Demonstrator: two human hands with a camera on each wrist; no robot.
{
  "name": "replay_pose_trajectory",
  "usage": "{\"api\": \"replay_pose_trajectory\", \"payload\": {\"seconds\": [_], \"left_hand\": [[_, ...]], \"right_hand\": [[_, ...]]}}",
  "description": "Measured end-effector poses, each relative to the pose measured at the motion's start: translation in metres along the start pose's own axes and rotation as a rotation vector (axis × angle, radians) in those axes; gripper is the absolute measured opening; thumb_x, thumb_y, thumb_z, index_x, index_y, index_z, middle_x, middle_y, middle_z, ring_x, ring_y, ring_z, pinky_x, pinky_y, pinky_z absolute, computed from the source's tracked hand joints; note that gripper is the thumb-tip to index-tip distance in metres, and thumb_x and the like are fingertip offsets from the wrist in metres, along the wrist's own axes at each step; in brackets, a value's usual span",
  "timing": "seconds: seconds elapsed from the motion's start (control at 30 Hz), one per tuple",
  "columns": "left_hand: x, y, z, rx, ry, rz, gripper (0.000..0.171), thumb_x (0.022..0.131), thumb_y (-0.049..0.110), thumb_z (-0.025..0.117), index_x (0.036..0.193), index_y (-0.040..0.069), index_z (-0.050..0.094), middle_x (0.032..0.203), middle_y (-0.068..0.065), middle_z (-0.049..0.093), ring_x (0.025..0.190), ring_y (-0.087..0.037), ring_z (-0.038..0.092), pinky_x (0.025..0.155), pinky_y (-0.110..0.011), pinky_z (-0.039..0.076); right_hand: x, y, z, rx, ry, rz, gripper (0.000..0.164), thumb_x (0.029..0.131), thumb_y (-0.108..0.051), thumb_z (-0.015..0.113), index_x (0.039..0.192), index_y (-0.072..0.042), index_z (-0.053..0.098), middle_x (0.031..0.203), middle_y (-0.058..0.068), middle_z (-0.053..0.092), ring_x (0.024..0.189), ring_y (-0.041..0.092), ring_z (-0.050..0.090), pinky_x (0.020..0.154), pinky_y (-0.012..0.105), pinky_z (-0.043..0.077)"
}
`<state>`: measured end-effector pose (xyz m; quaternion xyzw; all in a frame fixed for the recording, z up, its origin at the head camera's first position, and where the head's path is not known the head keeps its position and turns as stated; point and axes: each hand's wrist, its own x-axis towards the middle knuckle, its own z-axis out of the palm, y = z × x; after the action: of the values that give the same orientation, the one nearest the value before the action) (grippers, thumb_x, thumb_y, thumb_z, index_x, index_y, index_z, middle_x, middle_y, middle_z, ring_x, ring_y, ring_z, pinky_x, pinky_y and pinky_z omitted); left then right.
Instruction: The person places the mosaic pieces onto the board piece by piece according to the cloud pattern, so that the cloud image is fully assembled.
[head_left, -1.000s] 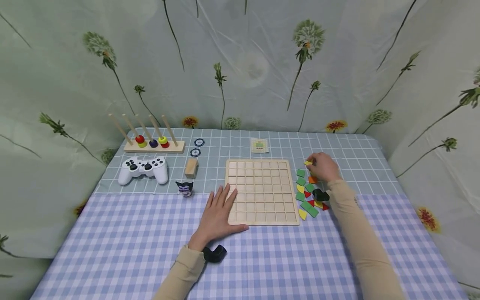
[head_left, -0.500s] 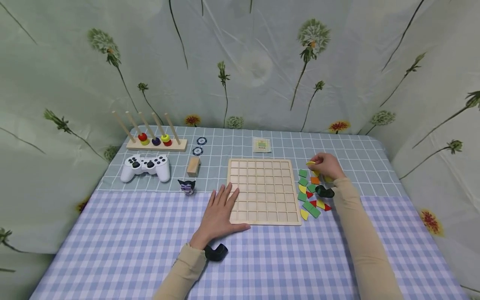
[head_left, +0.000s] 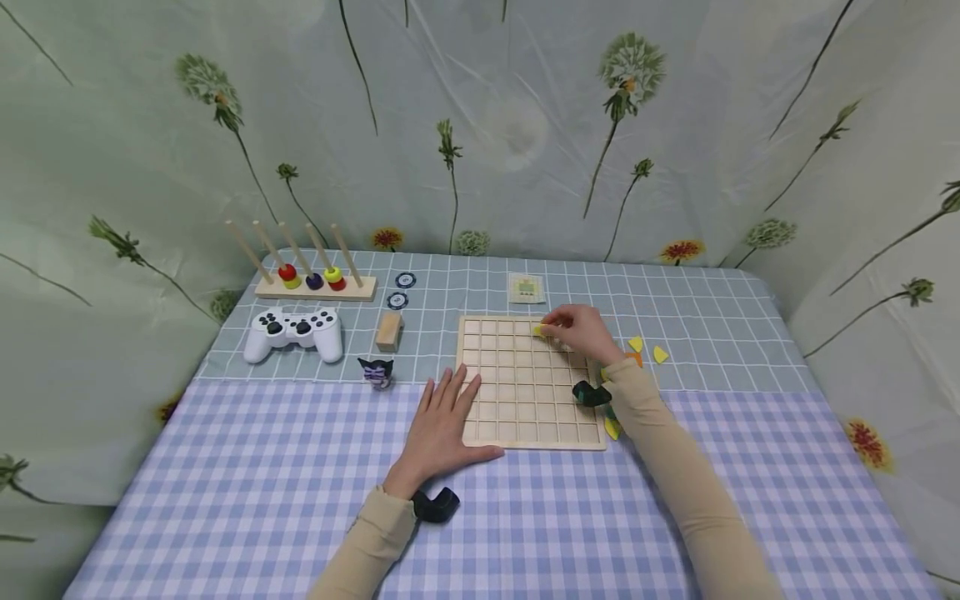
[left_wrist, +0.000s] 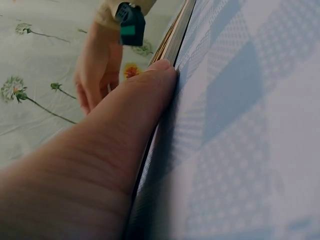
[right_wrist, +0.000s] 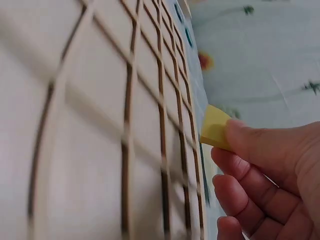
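Right of centre in the head view, the right hand (head_left: 581, 332) has its grip clamped, thumb against fingertip, on a smooth, flat yellow piece (head_left: 537, 331) with one curved edge. The piece lies just left of that nearer hand, at the top row of a pale wooden gridded board (head_left: 525, 387); contact is unclear. The left hand (head_left: 437, 433), fingers spread, rests at the board's lower-left corner.

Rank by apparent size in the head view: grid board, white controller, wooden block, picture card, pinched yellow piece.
Grid board
White controller
Wooden block and picture card: too alike to rank
Yellow piece, partly hidden by the right hand
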<state>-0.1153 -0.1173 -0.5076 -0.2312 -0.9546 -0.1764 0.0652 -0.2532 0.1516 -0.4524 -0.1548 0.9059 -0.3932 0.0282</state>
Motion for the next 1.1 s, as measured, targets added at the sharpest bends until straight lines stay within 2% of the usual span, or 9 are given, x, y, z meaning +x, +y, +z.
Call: {"api": "replay_pose_trajectory", "payload": {"seconds": [0.17,0.4,0.6,0.83,1.0,1.1], "left_hand": [[0.0,0.0,-0.001,0.0,-0.012,-0.006,0.109,0.071,0.079,0.056,0.151,0.01,0.027,0.156,-0.014,0.016,0.142,-0.033,0.011,0.112,-0.05,0.007],[0.0,0.0,0.0,0.008,-0.01,-0.01,0.109,0.07,0.079,0.056,0.151,0.012,0.027,0.156,-0.014,0.016,0.142,-0.032,0.01,0.113,-0.05,0.007],[0.001,0.0,0.0,0.011,-0.039,-0.027,0.11,0.07,0.081,0.053,0.152,0.013,0.024,0.157,-0.012,0.012,0.143,-0.03,0.006,0.113,-0.047,0.003],[0.001,0.001,-0.001,0.002,-0.029,-0.022,0.109,0.07,0.08,0.054,0.151,0.013,0.025,0.156,-0.013,0.015,0.143,-0.03,0.008,0.113,-0.048,0.004],[0.001,0.001,-0.001,-0.002,-0.026,-0.02,0.109,0.07,0.08,0.055,0.151,0.013,0.026,0.156,-0.013,0.015,0.143,-0.03,0.008,0.113,-0.048,0.004],[0.001,0.001,-0.001,0.001,-0.034,-0.025,0.109,0.07,0.08,0.055,0.151,0.013,0.025,0.156,-0.012,0.015,0.143,-0.029,0.007,0.113,-0.047,0.004]], "right_hand": [[0.009,-0.019,0.022,0.023,-0.054,-0.01,0.011,0.087,-0.017,0.071,0.09,-0.006,0.072,0.081,0.003,0.065,0.07,0.019,0.055,0.063,0.033,0.044],[0.017,-0.025,0.041,-0.014,-0.089,-0.057,0.01,0.087,-0.019,0.07,0.091,-0.01,0.073,0.082,0.0,0.065,0.071,0.016,0.055,0.066,0.03,0.045],[0.017,-0.028,0.043,-0.051,-0.102,-0.08,0.01,0.088,-0.019,0.069,0.091,-0.01,0.073,0.08,-0.001,0.065,0.069,0.015,0.054,0.065,0.031,0.045],[0.016,-0.031,0.046,-0.115,-0.11,-0.056,0.01,0.089,-0.014,0.067,0.094,-0.009,0.074,0.085,0.002,0.062,0.078,0.018,0.056,0.072,0.035,0.047],[0.014,-0.027,0.045,-0.095,-0.092,-0.071,0.009,0.088,-0.013,0.068,0.094,-0.008,0.074,0.085,0.002,0.062,0.078,0.018,0.055,0.072,0.034,0.046],[0.006,-0.023,0.04,-0.053,-0.07,-0.083,0.012,0.088,-0.015,0.069,0.096,-0.008,0.073,0.084,0.002,0.062,0.076,0.018,0.054,0.069,0.033,0.045]]}}
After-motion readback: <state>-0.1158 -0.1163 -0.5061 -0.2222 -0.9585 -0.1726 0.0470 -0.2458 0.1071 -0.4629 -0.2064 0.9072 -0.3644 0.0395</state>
